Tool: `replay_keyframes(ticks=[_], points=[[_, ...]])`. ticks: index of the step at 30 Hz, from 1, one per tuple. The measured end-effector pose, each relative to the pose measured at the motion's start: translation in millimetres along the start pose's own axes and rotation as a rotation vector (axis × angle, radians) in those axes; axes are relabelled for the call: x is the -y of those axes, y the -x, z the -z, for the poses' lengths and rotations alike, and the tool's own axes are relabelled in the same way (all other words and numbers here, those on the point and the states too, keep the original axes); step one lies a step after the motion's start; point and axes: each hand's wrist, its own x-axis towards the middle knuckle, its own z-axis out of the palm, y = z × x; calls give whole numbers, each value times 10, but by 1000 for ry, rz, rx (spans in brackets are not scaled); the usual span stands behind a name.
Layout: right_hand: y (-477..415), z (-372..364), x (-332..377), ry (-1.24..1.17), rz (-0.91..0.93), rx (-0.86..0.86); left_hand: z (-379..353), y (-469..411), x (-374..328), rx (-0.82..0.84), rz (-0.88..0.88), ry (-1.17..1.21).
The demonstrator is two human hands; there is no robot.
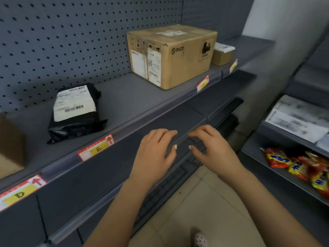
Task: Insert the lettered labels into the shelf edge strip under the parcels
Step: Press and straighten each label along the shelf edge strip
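Your four red-and-yellow labels sit in the shelf edge strip: label D at its left end, label E beside it, two unreadable labels farther right.

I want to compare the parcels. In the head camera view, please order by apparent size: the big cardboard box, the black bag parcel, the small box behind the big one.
1. Big cardboard box
2. Black bag parcel
3. Small box, partly hidden and farther away, so its real size is unsure.

Light was soft, even and rather dim, with weak shadows under the brown cardboard box. Wide-angle distortion bent the grey metal shelf lines towards the edges. The printed sheets at right were smeared by blur, and fine label text stayed unreadable.
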Motion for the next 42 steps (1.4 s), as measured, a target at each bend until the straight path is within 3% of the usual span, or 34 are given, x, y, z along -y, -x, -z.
replay_keyframes(ticks=[9,22,42], points=[[-58,509,-914,44,-31,-41,-613,-697,-558,21,-58,8],[-613,966,-2281,-26,86,3,-1518,-1581,-1194,-10,82,-117],[-2143,456,-2815,-98,311,120,-1841,-2524,-401,-118,241,-255]])
